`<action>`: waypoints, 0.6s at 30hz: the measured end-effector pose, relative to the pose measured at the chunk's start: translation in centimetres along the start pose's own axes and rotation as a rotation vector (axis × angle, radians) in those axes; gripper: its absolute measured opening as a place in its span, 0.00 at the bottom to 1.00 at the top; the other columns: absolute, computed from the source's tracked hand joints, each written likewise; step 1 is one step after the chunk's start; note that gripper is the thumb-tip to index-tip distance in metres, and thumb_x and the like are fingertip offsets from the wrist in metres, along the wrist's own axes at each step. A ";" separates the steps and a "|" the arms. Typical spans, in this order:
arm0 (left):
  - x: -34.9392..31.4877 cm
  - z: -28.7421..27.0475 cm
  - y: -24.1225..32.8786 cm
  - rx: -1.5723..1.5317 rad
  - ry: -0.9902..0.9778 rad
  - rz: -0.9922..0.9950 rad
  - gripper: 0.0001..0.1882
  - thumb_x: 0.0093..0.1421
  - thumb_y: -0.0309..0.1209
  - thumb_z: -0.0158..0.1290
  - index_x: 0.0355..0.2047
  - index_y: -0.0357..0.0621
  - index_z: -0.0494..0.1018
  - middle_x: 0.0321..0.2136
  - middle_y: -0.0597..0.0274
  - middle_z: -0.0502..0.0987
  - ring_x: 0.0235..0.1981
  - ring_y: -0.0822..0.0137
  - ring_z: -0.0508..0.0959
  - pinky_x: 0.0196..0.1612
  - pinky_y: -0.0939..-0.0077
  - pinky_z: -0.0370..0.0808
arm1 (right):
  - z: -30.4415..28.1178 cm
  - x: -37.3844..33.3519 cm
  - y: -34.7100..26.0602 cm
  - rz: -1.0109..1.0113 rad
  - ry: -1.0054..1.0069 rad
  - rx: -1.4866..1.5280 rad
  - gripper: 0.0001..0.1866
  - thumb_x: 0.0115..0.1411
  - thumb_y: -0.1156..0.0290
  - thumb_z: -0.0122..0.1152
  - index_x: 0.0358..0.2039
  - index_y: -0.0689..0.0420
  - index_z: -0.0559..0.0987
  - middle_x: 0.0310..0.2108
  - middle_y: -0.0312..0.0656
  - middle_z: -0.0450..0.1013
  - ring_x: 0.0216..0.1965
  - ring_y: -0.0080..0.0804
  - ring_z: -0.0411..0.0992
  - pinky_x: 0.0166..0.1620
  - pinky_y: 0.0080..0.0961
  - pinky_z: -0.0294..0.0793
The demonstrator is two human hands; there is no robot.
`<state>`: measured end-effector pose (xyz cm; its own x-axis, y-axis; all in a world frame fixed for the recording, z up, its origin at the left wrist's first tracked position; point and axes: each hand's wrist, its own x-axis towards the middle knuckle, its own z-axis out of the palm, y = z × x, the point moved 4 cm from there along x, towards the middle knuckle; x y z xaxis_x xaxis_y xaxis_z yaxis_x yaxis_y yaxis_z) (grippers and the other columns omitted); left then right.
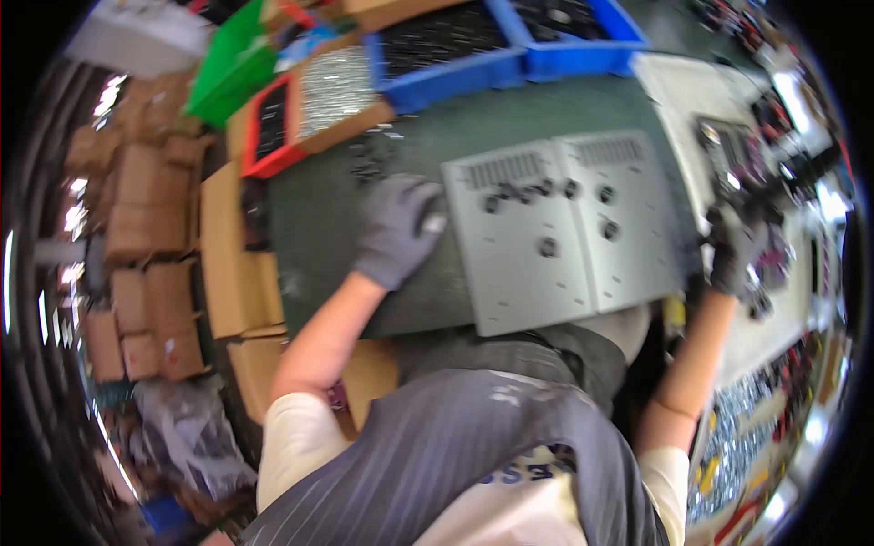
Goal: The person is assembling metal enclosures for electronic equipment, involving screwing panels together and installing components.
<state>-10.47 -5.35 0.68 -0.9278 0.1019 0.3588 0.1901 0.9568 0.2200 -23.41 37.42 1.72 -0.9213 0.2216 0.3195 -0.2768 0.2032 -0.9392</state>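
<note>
My left hand (397, 229), in a grey glove, hovers over the dark green tabletop, left of two flat grey metal panels (528, 259). Its fingers are curled in, and a small pale spot shows at the thumb side; what it is, I cannot make out. Slotted vents run along the far edge of the panels, and several small black round parts (547, 247) are scattered on them. Out to the right, my gloved right hand (731, 247) is beside a dark, blurred tool-like object (774, 196) over a pale side surface. Motion smears its fingers.
Loose small black pieces (369, 164) lie beyond my left hand. Behind them stand a red bin (273, 127), a carton of silver screws (337, 91) and blue bins (455, 77) of black parts. Brown cartons (150, 214) are stacked left; the green table (309, 273) ends near my lap.
</note>
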 end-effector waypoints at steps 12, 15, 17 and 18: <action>4.9 -8.2 -10.7 0.046 0.076 -0.289 0.15 0.56 0.35 0.50 0.44 0.49 0.74 0.38 0.54 0.76 0.40 0.55 0.75 0.44 0.65 0.72 | -0.3 -1.4 0.7 -0.073 0.027 0.129 0.14 0.53 0.76 0.57 0.41 0.64 0.70 0.29 0.38 0.70 0.30 0.23 0.68 0.37 0.20 0.69; 8.3 -7.4 -15.0 -0.018 -0.084 -0.385 0.19 0.55 0.42 0.51 0.46 0.51 0.73 0.42 0.53 0.75 0.43 0.54 0.75 0.46 0.64 0.71 | -0.3 -2.5 0.0 -0.072 0.146 0.186 0.20 0.53 0.76 0.56 0.48 0.64 0.67 0.32 0.39 0.70 0.31 0.24 0.69 0.39 0.22 0.70; 10.2 -5.9 -17.4 -0.088 -0.198 -0.444 0.23 0.55 0.46 0.52 0.48 0.51 0.72 0.46 0.51 0.74 0.47 0.54 0.74 0.49 0.64 0.70 | -0.4 -2.9 -0.3 -0.091 0.152 0.188 0.27 0.54 0.78 0.54 0.55 0.67 0.61 0.31 0.39 0.70 0.32 0.25 0.69 0.40 0.24 0.70; 11.2 -4.2 -18.0 -0.058 -0.318 -0.438 0.28 0.53 0.51 0.52 0.51 0.51 0.69 0.49 0.50 0.72 0.50 0.53 0.72 0.52 0.64 0.68 | -0.9 -2.8 0.2 -0.092 0.165 0.183 0.27 0.54 0.78 0.54 0.55 0.67 0.61 0.32 0.40 0.70 0.32 0.25 0.70 0.40 0.25 0.70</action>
<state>-22.93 -22.55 4.55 -0.9738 -0.2170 -0.0682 -0.2271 0.9123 0.3406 -20.59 37.72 0.73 -0.8373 0.3655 0.4066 -0.4158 0.0572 -0.9076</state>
